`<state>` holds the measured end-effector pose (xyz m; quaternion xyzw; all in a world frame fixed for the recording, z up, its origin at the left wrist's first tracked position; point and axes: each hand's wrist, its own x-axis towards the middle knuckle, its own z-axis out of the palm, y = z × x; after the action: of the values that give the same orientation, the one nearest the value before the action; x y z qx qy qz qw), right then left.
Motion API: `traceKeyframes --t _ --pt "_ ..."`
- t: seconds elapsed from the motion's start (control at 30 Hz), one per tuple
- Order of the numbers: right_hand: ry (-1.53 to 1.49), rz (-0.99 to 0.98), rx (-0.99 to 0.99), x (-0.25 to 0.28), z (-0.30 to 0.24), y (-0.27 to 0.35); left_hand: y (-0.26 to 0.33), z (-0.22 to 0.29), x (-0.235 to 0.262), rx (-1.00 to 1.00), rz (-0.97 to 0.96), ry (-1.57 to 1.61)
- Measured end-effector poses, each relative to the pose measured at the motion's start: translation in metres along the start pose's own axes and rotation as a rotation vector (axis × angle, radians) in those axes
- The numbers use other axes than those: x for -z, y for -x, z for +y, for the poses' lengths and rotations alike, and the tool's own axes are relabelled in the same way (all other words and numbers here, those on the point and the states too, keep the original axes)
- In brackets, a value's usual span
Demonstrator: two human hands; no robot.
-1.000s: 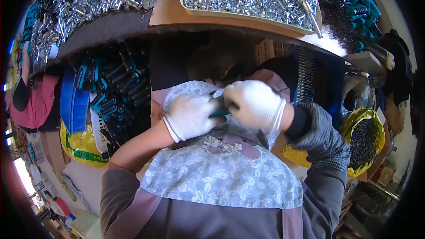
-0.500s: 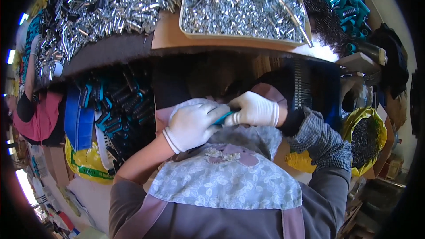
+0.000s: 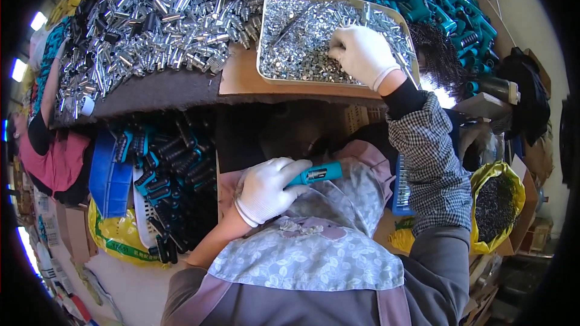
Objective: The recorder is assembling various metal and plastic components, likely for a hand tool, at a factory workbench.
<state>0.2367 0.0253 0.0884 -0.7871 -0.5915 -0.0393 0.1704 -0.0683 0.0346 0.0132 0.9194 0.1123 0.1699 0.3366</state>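
My left hand [image 3: 267,188], in a white knit glove, is closed around a teal plastic tool housing [image 3: 323,172] held above my apron. The housing is a short tube with a dark label, its free end pointing right. My gloved right hand [image 3: 364,55] is over the cream tray [image 3: 314,80], fingers pinched together at the small shiny metal pieces [image 3: 289,39] in it. Whatever lies between those fingertips is hidden.
Loose metal tubes and sockets [image 3: 193,36] are heaped left of the tray; teal housings [image 3: 444,18] pile behind and right. Dark-and-teal handles [image 3: 163,175] fill a space at left. A yellow bag [image 3: 498,208] of dark small parts stands right. A person in pink [image 3: 57,157] works at far left.
My right hand has left the teal housing and reached forward into the tray. My left hand keeps hold of the housing, now more exposed. The view has shifted slightly.
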Motion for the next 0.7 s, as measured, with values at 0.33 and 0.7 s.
traceKeyframes --t 0.33,0.7 --pt "-0.090 0.186 0.091 0.011 0.012 0.003 -0.008 -0.002 0.010 0.015 0.093 0.007" --pt "-0.192 0.178 0.091 0.010 0.015 0.000 -0.003 0.002 0.012 0.002 0.088 -0.014"
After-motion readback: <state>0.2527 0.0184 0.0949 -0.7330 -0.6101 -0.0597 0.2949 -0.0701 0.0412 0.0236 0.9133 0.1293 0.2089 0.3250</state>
